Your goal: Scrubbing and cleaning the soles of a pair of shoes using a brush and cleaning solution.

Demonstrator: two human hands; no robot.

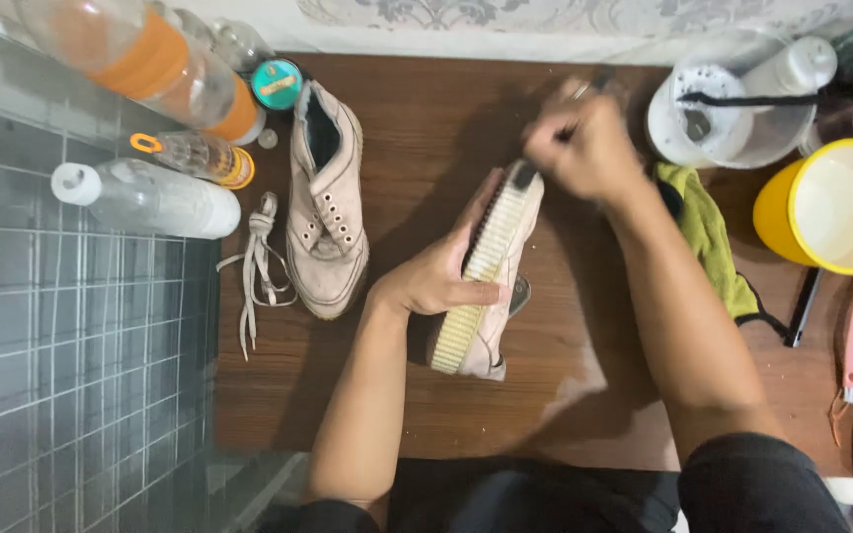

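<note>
gripping the shoe [486, 286] sole-up at table [426, 395] centre, your left hand [441, 276] clamps its side; long axis runs away from you. your right hand [580, 143], fisted on a blurred brush, works the far end.

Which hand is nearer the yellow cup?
Right. The right hand works at the held shoe's heel, left of the yellow cup; the left hand grips the shoe farther left.

Dark brown wooden bench [426, 128], grain visible, a pale wet patch near its front edge. To the left, a floor of small square grey-blue tiles with light grout [71, 355]. Along the top, a white patterned cloth or wall covering [505, 20]. Lighting even, soft shadows.
</note>
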